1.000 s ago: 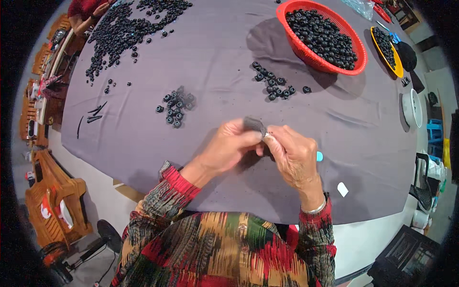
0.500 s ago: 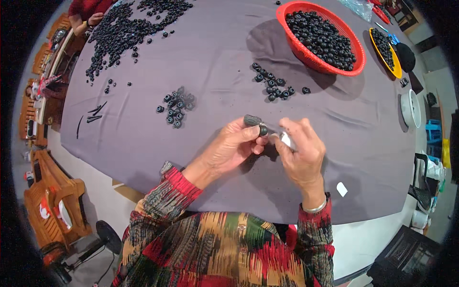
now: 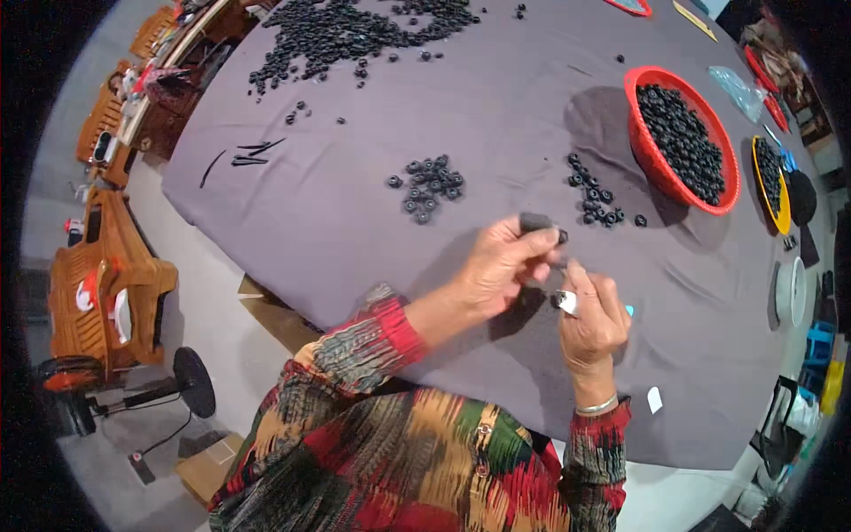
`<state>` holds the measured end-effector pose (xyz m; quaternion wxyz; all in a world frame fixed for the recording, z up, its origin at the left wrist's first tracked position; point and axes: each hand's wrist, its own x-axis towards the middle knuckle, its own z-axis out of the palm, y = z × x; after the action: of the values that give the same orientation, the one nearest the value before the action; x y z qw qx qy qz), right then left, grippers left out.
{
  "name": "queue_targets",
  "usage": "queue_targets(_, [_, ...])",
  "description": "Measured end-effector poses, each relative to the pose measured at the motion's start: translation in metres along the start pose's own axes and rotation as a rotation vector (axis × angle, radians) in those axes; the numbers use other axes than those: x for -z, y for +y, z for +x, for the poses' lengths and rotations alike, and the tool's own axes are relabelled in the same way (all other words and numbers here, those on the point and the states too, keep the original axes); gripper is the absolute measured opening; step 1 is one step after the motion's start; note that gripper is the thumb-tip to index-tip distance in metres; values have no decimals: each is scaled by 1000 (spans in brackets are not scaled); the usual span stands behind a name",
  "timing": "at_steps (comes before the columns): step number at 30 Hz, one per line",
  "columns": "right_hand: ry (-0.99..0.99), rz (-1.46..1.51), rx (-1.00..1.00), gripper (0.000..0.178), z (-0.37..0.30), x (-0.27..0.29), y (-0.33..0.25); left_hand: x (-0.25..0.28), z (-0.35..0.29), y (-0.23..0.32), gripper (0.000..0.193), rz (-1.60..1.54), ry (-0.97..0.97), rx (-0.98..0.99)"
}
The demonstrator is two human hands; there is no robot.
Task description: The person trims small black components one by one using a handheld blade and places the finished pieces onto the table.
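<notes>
My left hand (image 3: 501, 270) pinches a small round black bead (image 3: 562, 237) between thumb and index finger. A dark grey cover (image 3: 534, 222) sits on a fingertip of that hand. Just below and to the right, my right hand (image 3: 596, 324) is closed around a slim tool, mostly hidden, whose light blue end (image 3: 629, 310) seems to stick out past the knuckles. A white wrap (image 3: 567, 303) shows at its fingers. The two hands are slightly apart above the grey cloth. Beyond them lie a small cluster of black beads (image 3: 427, 186) and another loose group of beads (image 3: 594, 193).
A red plastic basket (image 3: 640, 133) full of black beads stands at the right, with a yellow plate (image 3: 784, 213) of beads beyond. Many beads (image 3: 332, 44) spread at the far left. Thin black strips (image 3: 251, 155) and a white scrap (image 3: 655, 400) lie on the cloth (image 3: 355, 257).
The whole view has swung, so the table's things sit further right and lower. My right hand has drawn down, away from the bead that my left hand keeps pinched.
</notes>
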<state>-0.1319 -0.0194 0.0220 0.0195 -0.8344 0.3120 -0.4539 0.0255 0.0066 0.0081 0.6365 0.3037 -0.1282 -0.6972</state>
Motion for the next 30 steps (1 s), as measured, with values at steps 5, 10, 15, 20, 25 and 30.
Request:
queue_targets(5, [-114,-97,-116,19,0,10,8,17,-13,68,8,734,318,-452])
queue_targets(10, [-73,-28,-167,12,4,9,12,57,-20,116,5,1263,478,-607])
queue_targets(15, [-30,-79,-202,15,6,16,24,74,-13,124,17,1508,496,-570])
queue_targets(20, [13,-124,-238,16,4,20,35,28,16,112,12,1561,323,-753])
queue_targets(25, [-7,-96,-234,17,4,17,36,-13,68,73,12,1637,-96,-822])
queue_targets(30, [-27,-132,-250,18,1,16,38,-14,101,34,17,1665,-185,-733])
